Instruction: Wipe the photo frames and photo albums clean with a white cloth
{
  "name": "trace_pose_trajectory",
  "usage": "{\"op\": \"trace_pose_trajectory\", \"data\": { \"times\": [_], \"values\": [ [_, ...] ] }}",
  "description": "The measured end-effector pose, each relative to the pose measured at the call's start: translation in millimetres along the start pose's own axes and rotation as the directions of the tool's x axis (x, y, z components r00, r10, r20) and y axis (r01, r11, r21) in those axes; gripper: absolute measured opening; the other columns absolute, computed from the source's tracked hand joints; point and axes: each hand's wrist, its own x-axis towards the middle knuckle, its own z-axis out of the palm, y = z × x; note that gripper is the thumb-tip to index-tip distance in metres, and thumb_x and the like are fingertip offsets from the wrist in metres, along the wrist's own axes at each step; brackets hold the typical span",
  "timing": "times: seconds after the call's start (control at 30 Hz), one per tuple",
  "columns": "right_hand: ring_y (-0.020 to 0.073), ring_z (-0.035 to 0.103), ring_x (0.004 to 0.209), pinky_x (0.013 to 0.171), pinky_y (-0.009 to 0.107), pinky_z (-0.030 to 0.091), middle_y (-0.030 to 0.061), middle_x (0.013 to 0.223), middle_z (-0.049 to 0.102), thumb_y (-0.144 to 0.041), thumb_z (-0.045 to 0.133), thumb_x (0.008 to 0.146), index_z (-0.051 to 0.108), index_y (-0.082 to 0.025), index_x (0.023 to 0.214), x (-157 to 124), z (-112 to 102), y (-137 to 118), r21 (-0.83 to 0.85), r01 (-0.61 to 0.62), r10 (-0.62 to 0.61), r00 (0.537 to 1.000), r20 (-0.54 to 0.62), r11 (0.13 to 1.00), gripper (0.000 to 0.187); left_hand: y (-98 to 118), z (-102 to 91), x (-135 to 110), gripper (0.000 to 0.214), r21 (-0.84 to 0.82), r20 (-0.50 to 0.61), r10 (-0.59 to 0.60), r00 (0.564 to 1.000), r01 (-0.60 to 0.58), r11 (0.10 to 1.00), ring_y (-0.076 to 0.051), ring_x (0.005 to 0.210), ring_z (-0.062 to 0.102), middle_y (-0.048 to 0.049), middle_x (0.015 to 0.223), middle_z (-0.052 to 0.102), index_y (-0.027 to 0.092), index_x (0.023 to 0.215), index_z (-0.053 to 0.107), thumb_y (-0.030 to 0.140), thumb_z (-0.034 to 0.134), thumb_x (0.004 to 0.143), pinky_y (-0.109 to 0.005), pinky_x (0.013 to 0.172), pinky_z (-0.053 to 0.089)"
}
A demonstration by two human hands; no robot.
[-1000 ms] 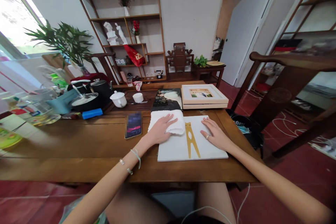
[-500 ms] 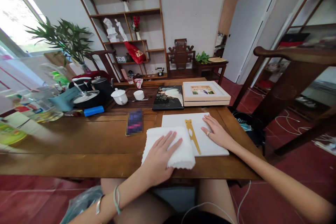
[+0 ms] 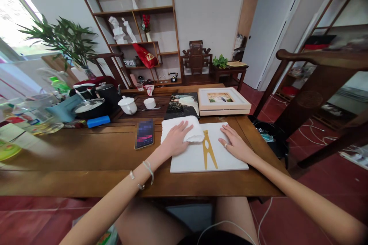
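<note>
Landmark: white board, one, flat on a brown wooden table, close to the table's near edge. It bears a gold forked figure with an oval opening; whether printed or laid on is hard to tell from this view.

Left hand: palm down at the board's far-left corner, fingers extended and slightly apart, pressed flat on a cloth rather than gripping it. Bracelets on the forearm.

White cloth: one, folded, thick, lying across the board's far-left corner and reaching past its left side; underneath the left hand.

Right hand: flat on the right part of the board, fingers outstretched, grasping nothing; one ring.

Dark photo panel: beyond the board, to its far left.

Framed picture: pale frame, beyond the board's far edge, beside the photo panel.

Phone: screen lit, left of the board and apart from it.

Lidded white cup and small white cup: farther off, beyond the board to the left.
</note>
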Motion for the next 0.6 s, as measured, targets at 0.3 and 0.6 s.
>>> {"op": "trace_pose_trajectory", "data": {
  "times": [0.3,0.6],
  "values": [
    [0.0274,0.024,0.145,0.118,0.051,0.023,0.0122,0.151,0.038,-0.051,0.044,0.092,0.047,-0.02,0.138,-0.7,2.0,2.0,0.021,0.017,-0.017,1.0,-0.011,1.0,0.055,62.7,17.5,-109.1,0.104,0.004,0.011,0.08,0.997,-0.08,0.997,-0.032,0.147,0.001,-0.0094,0.161,0.007,0.021,0.153,0.018,0.012,0.057,0.057,-0.052,0.118,0.012],
    [0.0288,0.025,0.144,0.118,0.053,0.022,0.0107,0.152,0.039,-0.051,0.046,0.091,0.047,-0.022,0.138,-0.4,-2.4,-0.1,0.04,0.021,-0.021,1.0,0.005,0.999,0.055,28.2,22.5,-47.6,0.091,0.103,-0.038,0.042,0.998,-0.038,0.994,-0.034,0.146,0.01,-0.0159,0.159,0.015,0.016,0.15,0.023,0.022,0.061,0.068,-0.051,0.117,0.015]
  ]
}}
